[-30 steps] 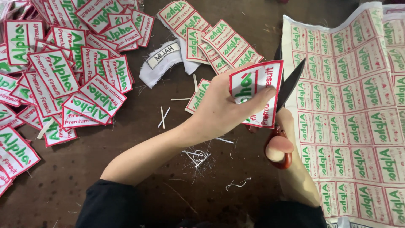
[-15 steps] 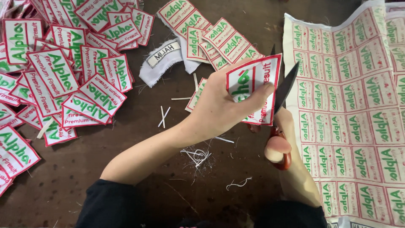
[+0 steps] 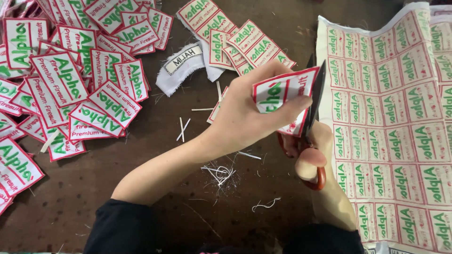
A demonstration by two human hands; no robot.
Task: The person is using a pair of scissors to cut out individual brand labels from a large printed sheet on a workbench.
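Left hand [image 3: 249, 117] pinches a red-bordered patch [image 3: 282, 91] between thumb and fingers; right hand [image 3: 313, 150], fingers curled, grips red-handled scissors [image 3: 314, 106] at its right edge.

A heap of cut red-bordered labels [image 3: 70, 89] lay spread over the dark brown table [image 3: 155, 160] at far left, overlapping every which way. A smaller cluster of labels [image 3: 235, 40] sat up top, with a white cloth scrap [image 3: 181, 66] just beside it. An uncut label sheet [image 3: 391, 122] covered the right side. Loose threads [image 3: 220, 173] and thin white trimmings [image 3: 182, 129] littered the middle.
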